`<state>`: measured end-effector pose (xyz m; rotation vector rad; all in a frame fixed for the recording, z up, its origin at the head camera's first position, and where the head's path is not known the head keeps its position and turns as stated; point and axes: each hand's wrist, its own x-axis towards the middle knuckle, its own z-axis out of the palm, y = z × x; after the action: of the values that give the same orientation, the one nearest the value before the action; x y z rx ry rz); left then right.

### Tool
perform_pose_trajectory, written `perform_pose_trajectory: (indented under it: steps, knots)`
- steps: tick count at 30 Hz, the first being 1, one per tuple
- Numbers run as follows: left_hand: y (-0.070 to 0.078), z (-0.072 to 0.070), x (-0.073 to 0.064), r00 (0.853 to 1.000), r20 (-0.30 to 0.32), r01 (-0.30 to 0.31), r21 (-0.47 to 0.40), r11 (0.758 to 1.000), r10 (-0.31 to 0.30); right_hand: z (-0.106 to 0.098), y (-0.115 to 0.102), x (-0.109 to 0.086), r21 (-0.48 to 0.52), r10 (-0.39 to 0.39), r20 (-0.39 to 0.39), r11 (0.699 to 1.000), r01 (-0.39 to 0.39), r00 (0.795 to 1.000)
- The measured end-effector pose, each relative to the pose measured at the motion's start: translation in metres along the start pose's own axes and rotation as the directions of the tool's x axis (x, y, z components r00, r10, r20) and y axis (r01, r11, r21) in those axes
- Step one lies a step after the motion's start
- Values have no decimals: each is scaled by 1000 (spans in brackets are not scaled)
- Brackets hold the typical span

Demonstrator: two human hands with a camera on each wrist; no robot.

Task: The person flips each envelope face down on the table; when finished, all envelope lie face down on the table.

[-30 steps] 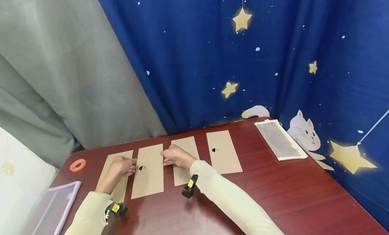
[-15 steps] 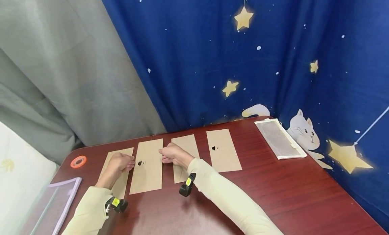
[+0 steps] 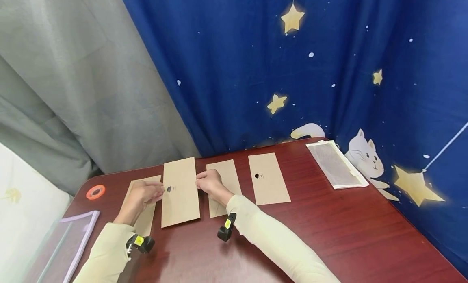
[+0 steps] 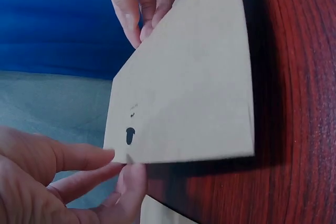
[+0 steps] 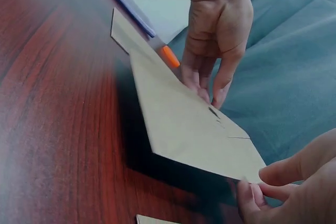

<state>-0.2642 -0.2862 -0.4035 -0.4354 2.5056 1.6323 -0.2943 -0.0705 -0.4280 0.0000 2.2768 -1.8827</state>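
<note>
A tan kraft paper envelope (image 3: 183, 201) with a small black printed mark is held raised off the table, its near end tilted up. My left hand (image 3: 140, 195) pinches its left edge, and my right hand (image 3: 212, 183) pinches the right edge. In the left wrist view, the thumb and a finger of the left hand (image 4: 68, 182) meet at the envelope's (image 4: 194, 87) edge. A dark shadow shows beneath the envelope (image 5: 184, 124) in the right wrist view. Partly hidden under my left arm lies another envelope (image 3: 146, 218); a third envelope (image 3: 226, 177) lies partly behind my right hand.
Farther right a marked envelope (image 3: 270, 181) lies flat. A white-edged mesh zip pouch (image 3: 336, 165) is at the right back, a purple-edged pouch (image 3: 82, 238) at the left. An orange tape roll (image 3: 96, 192) sits near the left edge of the red-brown table (image 3: 329, 234).
Between my two hands, the marked envelope has come up off the table and its near end has tilted upward. Both hands have shifted slightly away from me. The other envelopes stay in place.
</note>
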Motion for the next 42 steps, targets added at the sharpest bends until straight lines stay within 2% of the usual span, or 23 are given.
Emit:
perform_pose_trajectory:
  steps: [5,10,15,20,30,34,38,42]
  knots:
    - [1,-1,-3,999,0,-43,-54,998,43,-3,1,-2,-42,-38,-48,998,36,998]
    - [5,-1,-5,999,-33,-35,-160,987,30,-4,3,-3,-10,-40,-67,999,39,997]
    - [11,-4,-7,1000,6,3,-268,964,-1,-4,4,-2,30,-54,-89,998,57,995]
    - [13,-6,-9,999,42,4,-308,951,9,-5,5,-1,34,-49,-94,998,52,994]
    - [18,-9,-12,997,60,-21,-285,958,39,-4,6,-1,-66,-51,-97,997,45,994]
    - [26,-13,-14,997,49,-41,-226,973,53,-3,5,-2,-115,-110,-94,988,99,989]
    - [34,-18,-16,998,46,-33,-160,986,41,-2,4,-4,-164,-173,-79,974,158,982]
    - [42,-23,-19,998,53,-23,-137,990,31,0,0,-3,-248,-279,-63,935,255,958]
